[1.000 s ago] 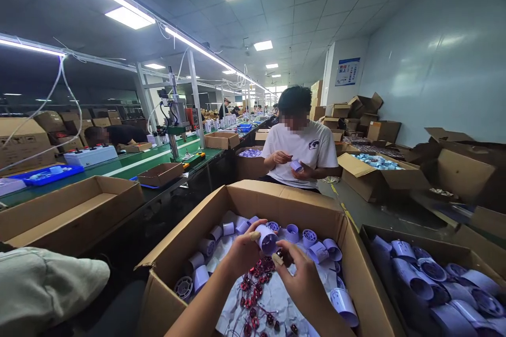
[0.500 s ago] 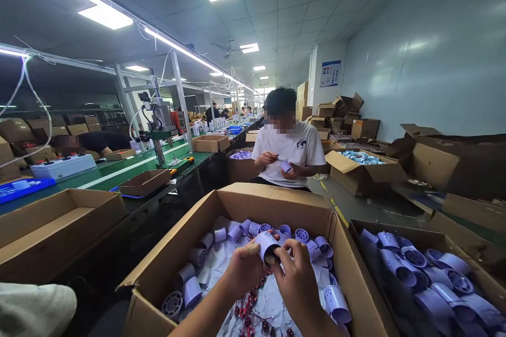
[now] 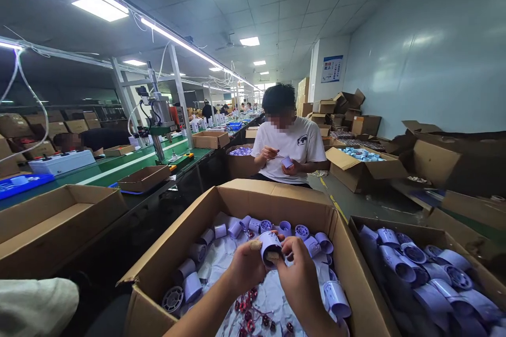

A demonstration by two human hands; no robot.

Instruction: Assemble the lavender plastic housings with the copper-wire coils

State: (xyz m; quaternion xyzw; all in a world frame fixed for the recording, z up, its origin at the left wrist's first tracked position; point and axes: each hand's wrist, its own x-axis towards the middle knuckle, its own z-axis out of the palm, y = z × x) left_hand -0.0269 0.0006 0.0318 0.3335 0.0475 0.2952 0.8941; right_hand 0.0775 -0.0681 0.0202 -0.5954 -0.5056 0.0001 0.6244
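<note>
Above the cardboard box (image 3: 174, 239), my left hand (image 3: 247, 264) is closed round a lilac plastic cylinder (image 3: 269, 241), its open end tipped toward me. The fingers of my right hand (image 3: 298, 274) grip the cylinder's rim, and a beige-wrapped fingertip shows inside the dark opening. Whether a small part is in there too, I cannot tell. Below my hands, several small dark-red parts with thin wires (image 3: 247, 316) lie on white paper (image 3: 272, 295). More lilac cylinders (image 3: 192, 287) line the sides of the box.
A second box of lilac cylinders (image 3: 435, 274) stands on the right. Across from me sits a co-worker (image 3: 286, 147) holding a similar cylinder. Along the left runs a green workbench (image 3: 106, 168) with a press machine (image 3: 158, 126) and a shallow cardboard tray (image 3: 144, 179).
The cylinder has turned so its open end faces me more, and the beige-wrapped fingertip now shows inside. Both hands remain on it, slightly shifted. The view has tilted a little.
</note>
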